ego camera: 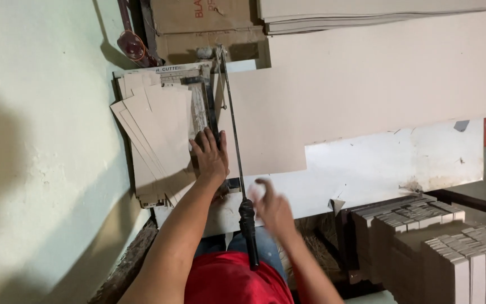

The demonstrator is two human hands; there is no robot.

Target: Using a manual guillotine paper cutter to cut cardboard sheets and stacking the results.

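My left hand point(210, 157) flat on cut cardboard strips point(158, 135) on the paper cutter point(198, 107), fingers spread, gripping nothing, right hand point(273, 208) blurred beside lever handle point(248, 231), fingers open, big cardboard sheet point(367, 84) right of blade

The paper cutter point(201, 107) lies flat on the bench, a worn grey board whose near end is under the left hand point(210, 155). Its long thin blade arm point(233, 129) runs just right of that hand, ending in a black handle point(248, 231) beside the blurred right hand point(274, 208). Fanned tan card strips point(156, 135) lie left of the pressing hand.
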